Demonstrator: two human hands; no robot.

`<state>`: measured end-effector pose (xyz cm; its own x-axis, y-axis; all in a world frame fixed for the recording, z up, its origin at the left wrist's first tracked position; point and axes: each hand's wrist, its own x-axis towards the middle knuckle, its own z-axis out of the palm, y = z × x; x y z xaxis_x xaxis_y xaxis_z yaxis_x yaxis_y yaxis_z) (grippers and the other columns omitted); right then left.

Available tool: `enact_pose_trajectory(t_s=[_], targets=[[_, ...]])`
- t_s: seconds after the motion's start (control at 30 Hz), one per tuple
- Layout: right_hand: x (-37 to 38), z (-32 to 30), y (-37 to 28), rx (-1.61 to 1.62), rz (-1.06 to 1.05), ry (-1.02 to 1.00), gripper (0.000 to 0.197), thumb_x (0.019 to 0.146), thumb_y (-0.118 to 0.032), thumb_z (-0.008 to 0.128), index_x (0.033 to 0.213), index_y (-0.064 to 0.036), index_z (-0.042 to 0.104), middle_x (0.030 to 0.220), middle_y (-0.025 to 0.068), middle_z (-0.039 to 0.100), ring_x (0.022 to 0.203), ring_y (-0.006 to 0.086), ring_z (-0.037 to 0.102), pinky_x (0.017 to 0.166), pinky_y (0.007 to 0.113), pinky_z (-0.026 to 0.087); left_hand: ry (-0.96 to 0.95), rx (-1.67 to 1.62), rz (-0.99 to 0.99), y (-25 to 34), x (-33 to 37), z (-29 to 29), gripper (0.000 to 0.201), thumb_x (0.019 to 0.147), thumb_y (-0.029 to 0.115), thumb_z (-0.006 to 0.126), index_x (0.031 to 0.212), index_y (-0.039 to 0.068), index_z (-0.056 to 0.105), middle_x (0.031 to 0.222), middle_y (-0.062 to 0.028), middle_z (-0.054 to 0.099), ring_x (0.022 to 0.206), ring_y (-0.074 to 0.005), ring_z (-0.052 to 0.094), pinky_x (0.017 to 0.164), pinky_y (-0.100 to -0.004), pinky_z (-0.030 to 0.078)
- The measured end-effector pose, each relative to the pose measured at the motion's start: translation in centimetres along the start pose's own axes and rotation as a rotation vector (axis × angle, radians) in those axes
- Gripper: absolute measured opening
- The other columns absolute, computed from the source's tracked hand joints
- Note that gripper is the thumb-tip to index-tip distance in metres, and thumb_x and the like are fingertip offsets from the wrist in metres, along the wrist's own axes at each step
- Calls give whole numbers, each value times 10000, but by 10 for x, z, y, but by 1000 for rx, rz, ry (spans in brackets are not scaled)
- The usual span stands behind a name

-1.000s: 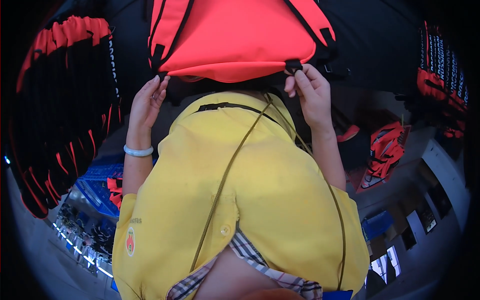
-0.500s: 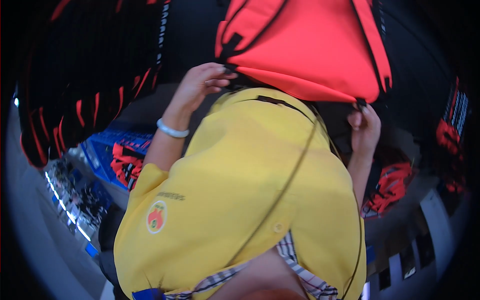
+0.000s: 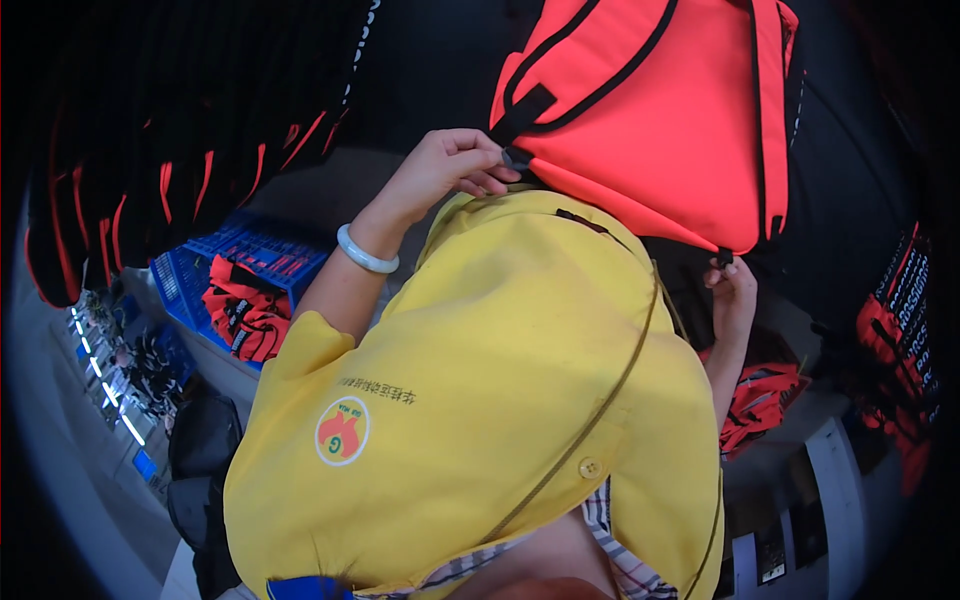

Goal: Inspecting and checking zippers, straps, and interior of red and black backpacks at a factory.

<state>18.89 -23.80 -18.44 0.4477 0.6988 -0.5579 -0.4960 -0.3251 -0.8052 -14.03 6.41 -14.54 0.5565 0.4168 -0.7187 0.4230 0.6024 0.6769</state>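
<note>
A bright red backpack (image 3: 640,120) lies on a black surface in front of me, its shoulder straps (image 3: 768,110) with black edging facing up. At its near left corner, my left hand (image 3: 455,165) is closed in a pinch on a black strap end (image 3: 516,160). A pale bangle (image 3: 366,250) circles that wrist. Lower at the right, my right hand (image 3: 735,290) pinches a small black tab (image 3: 724,257) at the other near corner. The backpack's near edge rests close to my yellow shirt (image 3: 480,380), stretched between both hands.
Black bags with red trim (image 3: 165,190) are stacked at the left. Below them stands a blue crate (image 3: 185,290) with red and black bags (image 3: 245,310) in it. More red pieces (image 3: 765,400) lie beyond my right forearm, and others (image 3: 895,340) at the far right.
The backpack and both hands sit further right and a little lower in the picture, as my view shifts and the backpack tilts slightly. Both hands keep hold of its near corners.
</note>
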Motion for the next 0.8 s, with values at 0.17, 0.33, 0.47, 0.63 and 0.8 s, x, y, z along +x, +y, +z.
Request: enact_pose_trajectory(t_s=[0.17,0.33,0.47,0.63,0.8], targets=[[10,-1,5,-230,48,376,358,962,-340,514,1098,-22,608,950,44,645,864,154,613,771,287,452,209,262,94,-14,19,-14,229,957,261,532,1027,71,638,997,-54,685,925,-132,654,772,-242,481],[28,14,5,317,139,284,451,948,-436,528,1221,-78,555,1158,45,607,1046,183,570,898,364,452,95,-68,-165,-23,54,0,401,969,467,463,1150,130,583,1089,-7,645,985,-129,602,874,-333,462],[38,44,-8,467,10,296,443,950,-396,539,1261,-81,520,1255,72,576,1141,214,543,997,407,410,196,-374,-77,-14,64,23,347,935,442,539,1047,120,607,833,5,646,807,-104,607,804,-318,479],[45,33,-11,627,-110,313,542,992,-433,403,1382,-56,413,1397,103,466,1276,282,446,1064,457,358,-235,-688,-17,6,56,34,444,984,423,436,1318,137,500,1244,-26,602,1098,-156,559,926,-334,416],[51,5,2,627,45,374,613,971,-557,315,1424,-148,374,1437,90,418,1280,327,430,1033,538,362,-451,-668,164,44,17,87,510,1012,432,331,1426,139,372,1407,-54,458,1272,-197,437,1058,-382,325]])
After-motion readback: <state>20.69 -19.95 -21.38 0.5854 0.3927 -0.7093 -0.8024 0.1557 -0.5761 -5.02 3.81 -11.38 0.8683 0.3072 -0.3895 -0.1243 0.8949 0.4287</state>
